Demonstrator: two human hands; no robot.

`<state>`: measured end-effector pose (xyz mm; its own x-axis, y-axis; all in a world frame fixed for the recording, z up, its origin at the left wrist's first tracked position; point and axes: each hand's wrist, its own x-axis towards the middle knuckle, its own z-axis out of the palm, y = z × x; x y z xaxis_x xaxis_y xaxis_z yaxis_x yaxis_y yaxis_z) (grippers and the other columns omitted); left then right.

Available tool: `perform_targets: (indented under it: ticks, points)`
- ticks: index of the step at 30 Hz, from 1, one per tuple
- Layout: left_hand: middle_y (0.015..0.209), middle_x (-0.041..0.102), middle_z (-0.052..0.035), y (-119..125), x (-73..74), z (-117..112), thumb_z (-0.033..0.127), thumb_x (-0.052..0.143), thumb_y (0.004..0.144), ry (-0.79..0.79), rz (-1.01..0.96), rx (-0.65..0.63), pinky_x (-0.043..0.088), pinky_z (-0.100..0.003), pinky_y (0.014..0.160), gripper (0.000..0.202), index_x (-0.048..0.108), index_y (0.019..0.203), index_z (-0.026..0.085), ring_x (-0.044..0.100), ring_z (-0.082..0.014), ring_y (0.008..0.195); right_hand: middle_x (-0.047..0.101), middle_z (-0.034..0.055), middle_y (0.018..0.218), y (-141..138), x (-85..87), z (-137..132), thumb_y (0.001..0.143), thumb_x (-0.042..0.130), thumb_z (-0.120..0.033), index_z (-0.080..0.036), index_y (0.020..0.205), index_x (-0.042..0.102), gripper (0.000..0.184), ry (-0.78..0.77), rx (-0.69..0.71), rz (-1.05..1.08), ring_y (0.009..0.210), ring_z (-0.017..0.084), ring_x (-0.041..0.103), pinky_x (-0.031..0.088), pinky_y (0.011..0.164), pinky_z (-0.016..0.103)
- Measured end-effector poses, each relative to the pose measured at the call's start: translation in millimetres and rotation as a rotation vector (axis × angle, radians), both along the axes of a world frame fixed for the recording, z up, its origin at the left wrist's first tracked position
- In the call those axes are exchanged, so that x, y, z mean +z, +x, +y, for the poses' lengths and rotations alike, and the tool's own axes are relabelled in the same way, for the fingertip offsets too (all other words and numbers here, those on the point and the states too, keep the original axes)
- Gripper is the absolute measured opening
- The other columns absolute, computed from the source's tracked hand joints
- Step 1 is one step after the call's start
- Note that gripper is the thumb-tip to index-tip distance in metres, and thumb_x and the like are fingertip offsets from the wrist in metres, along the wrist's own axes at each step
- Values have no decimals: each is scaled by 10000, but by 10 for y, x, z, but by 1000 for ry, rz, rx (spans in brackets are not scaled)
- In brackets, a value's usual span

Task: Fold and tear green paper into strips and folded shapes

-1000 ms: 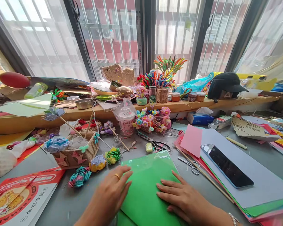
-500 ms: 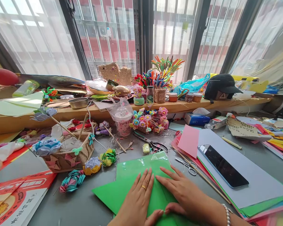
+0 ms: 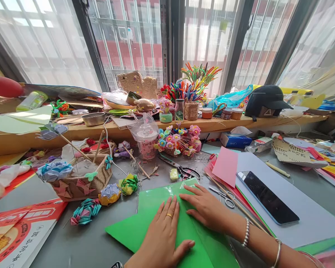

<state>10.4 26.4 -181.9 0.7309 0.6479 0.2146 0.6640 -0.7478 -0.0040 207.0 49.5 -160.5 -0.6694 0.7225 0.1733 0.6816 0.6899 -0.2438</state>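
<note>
A folded sheet of green paper lies on a glossy clear-covered packet at the front of the grey table. My left hand rests flat on the paper, fingers stretched away from me and thumb out to the right. Higher up and to the right, my right hand lies on the paper with its fingers spread toward the upper left. Neither hand grips anything. Small scissors lie just beyond the right hand, and larger black-handled scissors lie behind the packet.
At right, a phone lies on stacked paper sheets beside a thin wooden stick. Folded paper flowers and a cardboard box stand left. Behind are a lidded cup, crocheted flowers and a crowded sill.
My right hand has slid up and away along the paper, its thumb leaving the spot near my left thumb. My left hand stays nearly in place. The view has shifted slightly.
</note>
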Motion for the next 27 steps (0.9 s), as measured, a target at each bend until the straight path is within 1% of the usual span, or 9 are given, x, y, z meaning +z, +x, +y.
perform_targets:
  ticks: [3, 7, 9, 12, 15, 18, 21, 24, 27]
  points:
    - [1302, 318, -240, 23, -11, 39, 544, 332, 795, 19, 3, 32, 342, -452, 926, 774, 95, 1332, 40, 292, -333, 1198, 545, 80, 1155, -36, -35, 27, 830, 403, -213, -156, 1175, 432, 351, 61, 1, 32, 1188, 202, 342, 237, 1003, 424]
    - [1326, 267, -237, 32, -58, 54, 521, 325, 811, 52, -27, 23, 354, -445, 922, 778, -12, 1335, 54, 255, -324, 1214, 565, 84, 1114, -72, -54, 72, 798, 433, -199, -142, 1132, 447, 340, 78, -8, 60, 1168, 195, 367, 264, 991, 410]
    - [1328, 257, -242, 30, -75, 50, 520, 324, 811, 46, -29, 28, 354, -460, 918, 785, -27, 1334, 51, 240, -333, 1216, 573, 88, 1091, -90, -45, 95, 786, 441, -205, -132, 1117, 452, 339, 75, -12, 50, 1160, 197, 377, 258, 993, 417]
    - [1335, 240, -244, 28, -83, 44, 520, 319, 812, 20, -35, 36, 338, -480, 926, 775, 11, 1334, 36, 214, -337, 1224, 580, 87, 1070, -116, -24, 106, 785, 422, -189, -125, 1101, 463, 325, 96, 17, 28, 1151, 193, 385, 221, 1011, 420]
    - [1341, 230, -241, 28, -81, 42, 519, 317, 813, -12, -38, 44, 320, -484, 940, 748, 92, 1328, 26, 192, -333, 1232, 577, 94, 1073, -125, -24, 85, 801, 383, -163, -116, 1084, 481, 303, 139, 53, 15, 1132, 188, 403, 209, 1019, 397]
    - [1346, 228, -235, 29, -94, 39, 516, 325, 812, -31, -53, 45, 312, -492, 944, 725, 145, 1322, 34, 179, -332, 1237, 571, 106, 1087, -106, -50, 49, 791, 346, -92, -98, 1090, 479, 327, 168, 81, -1, 1117, 180, 418, 213, 1019, 377]
    - [1349, 223, -229, 34, -110, 40, 509, 339, 809, -33, -78, 50, 319, -503, 935, 721, 134, 1326, 50, 174, -333, 1240, 575, 124, 1074, -64, -80, 7, 735, 356, -38, -76, 1090, 469, 375, 181, 113, -3, 1099, 180, 436, 232, 1009, 379]
    - [1352, 217, -226, 45, -93, 43, 517, 325, 810, -45, -65, 63, 330, -499, 929, 714, 157, 1321, 48, 176, -332, 1239, 584, 139, 1044, -20, -106, -47, 692, 369, -17, -71, 1045, 486, 375, 189, 138, 23, 1068, 180, 463, 264, 993, 373]
    - [1354, 201, -229, 55, -46, 43, 528, 281, 817, -77, -18, 75, 316, -482, 946, 708, 198, 1308, 25, 171, -327, 1239, 582, 135, 1046, 13, -138, -116, 686, 370, -13, -78, 1025, 488, 364, 192, 148, 62, 1055, 178, 472, 274, 988, 366]
